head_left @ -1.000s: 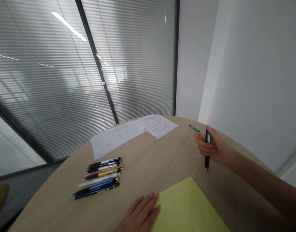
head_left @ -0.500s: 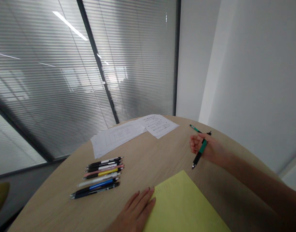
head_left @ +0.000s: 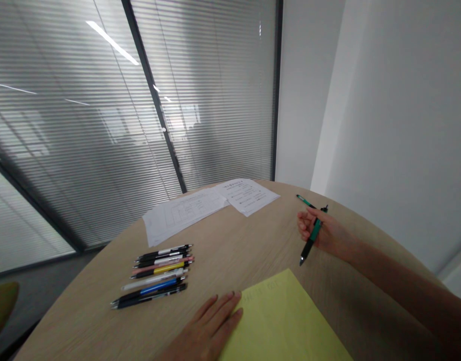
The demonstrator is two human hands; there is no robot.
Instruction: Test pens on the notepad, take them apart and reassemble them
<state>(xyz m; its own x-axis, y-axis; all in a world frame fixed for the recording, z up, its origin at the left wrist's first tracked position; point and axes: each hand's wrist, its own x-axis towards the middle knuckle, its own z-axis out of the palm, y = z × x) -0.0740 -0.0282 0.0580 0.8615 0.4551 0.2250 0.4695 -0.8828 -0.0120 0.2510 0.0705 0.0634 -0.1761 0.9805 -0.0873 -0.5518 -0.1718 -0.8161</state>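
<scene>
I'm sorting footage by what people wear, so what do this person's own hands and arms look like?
The bare left hand has no glove, ring or wristband visible; its forearm is largely out of frame. The bare right hand is ungloved too, and its slim right forearm shows no sleeve or watch, though the shadowed lower-right corner is too dark to tell.

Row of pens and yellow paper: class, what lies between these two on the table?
The head view shows the left hand between the pens and the yellow paper, its fingertips at the paper's edge, with tabletop between hand and pens.
</scene>
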